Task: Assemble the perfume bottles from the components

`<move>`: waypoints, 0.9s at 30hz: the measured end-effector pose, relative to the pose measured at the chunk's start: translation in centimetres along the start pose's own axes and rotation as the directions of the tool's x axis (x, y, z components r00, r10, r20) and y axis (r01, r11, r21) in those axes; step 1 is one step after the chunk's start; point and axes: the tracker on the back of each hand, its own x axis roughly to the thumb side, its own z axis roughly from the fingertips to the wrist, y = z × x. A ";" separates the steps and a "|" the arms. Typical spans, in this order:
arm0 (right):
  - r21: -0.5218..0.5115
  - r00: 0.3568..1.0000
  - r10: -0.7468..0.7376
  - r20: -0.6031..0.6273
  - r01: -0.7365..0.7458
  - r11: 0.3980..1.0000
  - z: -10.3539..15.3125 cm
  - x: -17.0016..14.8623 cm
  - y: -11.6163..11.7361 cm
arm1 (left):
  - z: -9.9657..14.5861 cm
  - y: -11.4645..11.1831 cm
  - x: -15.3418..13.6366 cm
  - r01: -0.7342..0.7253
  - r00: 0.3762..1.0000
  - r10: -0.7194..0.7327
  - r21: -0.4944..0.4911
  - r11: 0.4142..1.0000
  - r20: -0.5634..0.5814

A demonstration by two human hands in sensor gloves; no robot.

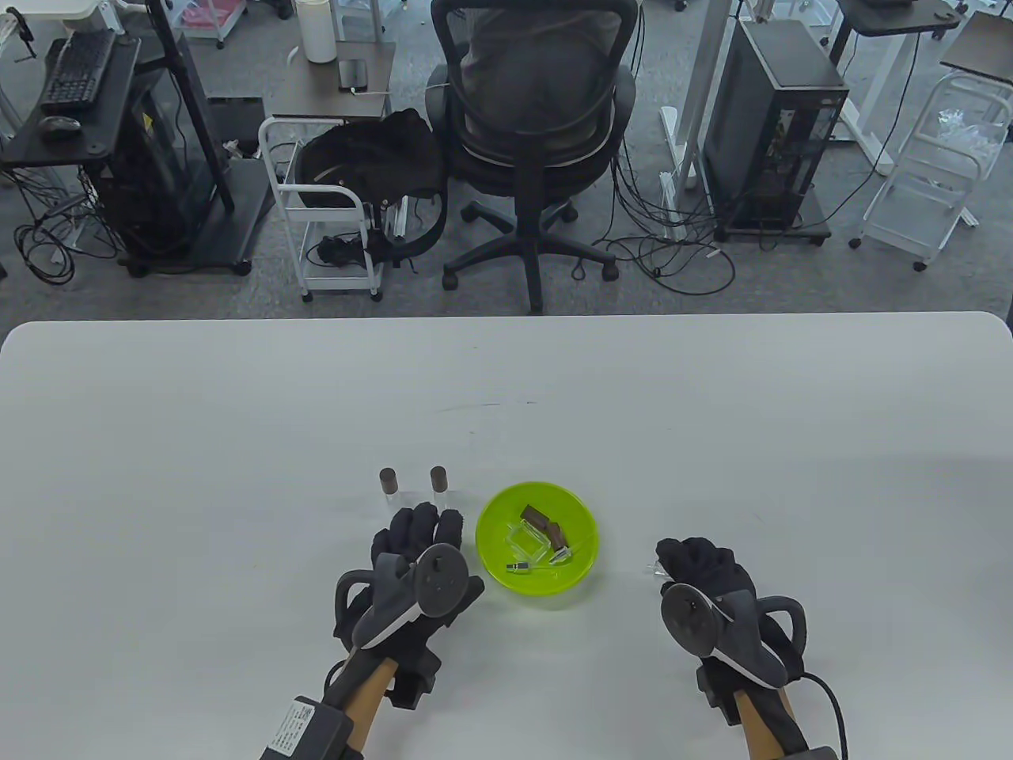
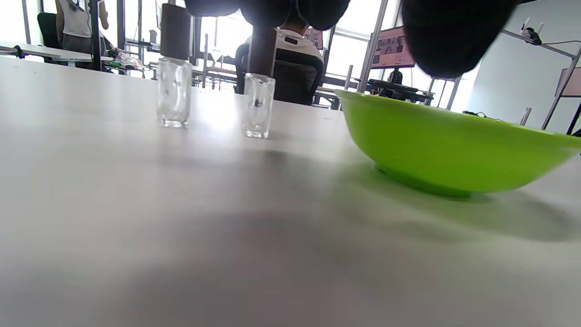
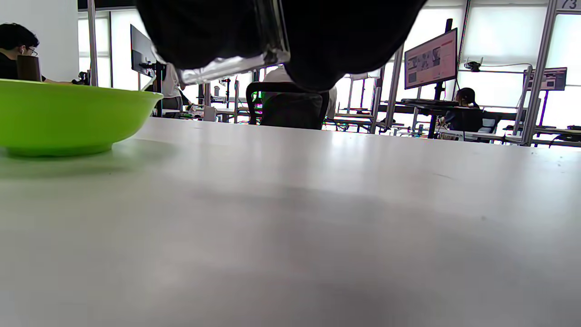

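On worktop (image 1: 237, 443), centre-near: two capped bottles (image 1: 388, 484) (image 1: 438, 483) upright side by side, apart, at 11 o'clock of bowl (image 1: 497, 571). One green bowl holds two brown caps (image 1: 546, 526), clear bottle pieces, one small sprayer part (image 1: 521, 567). Left hand (image 1: 418, 564) at 9 o'clock of bowl, just near of bottles, fingers spread, holding nothing. Right hand (image 1: 700, 571) at 3 o'clock, well apart from bowl, fingers clamped on clear bottle (image 3: 236, 63). Wide bare surface toward 12 o'clock and both side edges.
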 end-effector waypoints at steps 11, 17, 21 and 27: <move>-0.017 1.000 -0.017 0.005 0.017 1.000 0.2 -0.4 0.3 | -5.8 -1.4 9.3 0.109 0.991 -0.102 -0.082 0.991 0.084; -0.035 0.999 -0.041 0.002 0.041 0.999 0.4 -0.8 0.3 | -7.5 -3.6 10.7 0.153 0.988 -0.147 -0.147 0.977 0.050; -0.042 0.999 -0.052 0.002 0.052 0.998 0.4 -0.9 0.3 | -7.8 -4.3 10.8 0.195 0.981 -0.191 -0.141 0.971 0.038; -0.047 0.998 -0.056 0.007 0.056 0.997 0.4 -0.8 0.3 | -8.0 -4.6 11.1 0.239 0.971 -0.235 -0.107 0.965 0.046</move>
